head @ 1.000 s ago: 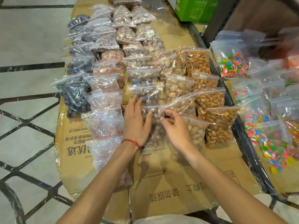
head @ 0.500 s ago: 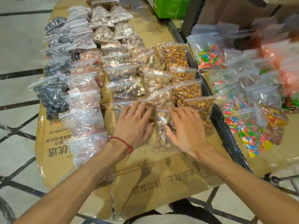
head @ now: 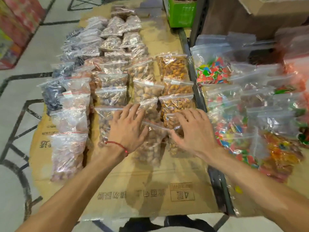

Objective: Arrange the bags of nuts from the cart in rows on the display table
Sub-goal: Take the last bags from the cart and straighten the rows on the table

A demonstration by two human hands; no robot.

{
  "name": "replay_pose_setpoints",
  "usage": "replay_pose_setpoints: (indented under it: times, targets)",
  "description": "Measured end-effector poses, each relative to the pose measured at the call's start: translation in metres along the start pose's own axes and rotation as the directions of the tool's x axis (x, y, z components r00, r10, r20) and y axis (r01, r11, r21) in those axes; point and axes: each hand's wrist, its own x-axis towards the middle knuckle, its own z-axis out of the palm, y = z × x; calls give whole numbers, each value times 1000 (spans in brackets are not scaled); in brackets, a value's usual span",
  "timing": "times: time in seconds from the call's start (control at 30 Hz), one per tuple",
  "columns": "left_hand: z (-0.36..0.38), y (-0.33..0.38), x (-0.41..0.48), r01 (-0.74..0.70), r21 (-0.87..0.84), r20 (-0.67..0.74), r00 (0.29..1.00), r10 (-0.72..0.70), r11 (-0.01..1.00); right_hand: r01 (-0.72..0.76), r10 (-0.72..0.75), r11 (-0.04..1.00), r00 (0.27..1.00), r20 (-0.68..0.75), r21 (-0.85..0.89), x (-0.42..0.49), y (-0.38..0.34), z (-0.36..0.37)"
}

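l hand (head: 127,129), r hand (head: 194,131) pressing flat — nut bag (head: 151,143) btwn thumbs

1. Clear plastic zip bags of nuts (head: 113,96) lie in rows on a flattened brown cardboard sheet (head: 150,190).
2. A dark metal rail (head: 198,96) runs along the sheet's right edge.
3. Right of it lie clear zip bags of multicoloured sweets (head: 213,71).
4. A green cardboard box (head: 181,14) stands behind the rows, far right.
5. The left hand (head: 128,129) and right hand (head: 194,131) rest on the nearest middle bags.
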Motion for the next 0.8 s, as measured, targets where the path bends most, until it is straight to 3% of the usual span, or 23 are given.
replay_pose_setpoints:
  times: [0.2, 0.5, 0.7, 0.8]
  targets:
    - [-11, 11, 8, 57, -36, -6, 998, -57, 998, 47, -47, 999, 999, 16, -4, 16, 11, -7]
    - [-17, -16, 63, 46, -47, -116, 992, -51, 998, 23, -18, 999, 993, -113, 43, 70, 4, -10]
    - [-19, -38, 111, 38, -159, -107, 993, -55, 987, 14, -9, 999, 993, -120, 41, 127, -5, -9]
    - [-11, -40, 136, 76, -335, -37, 995, -93, 939, 1, 9, 995, 995, -98, 104, 154, -8, -4]
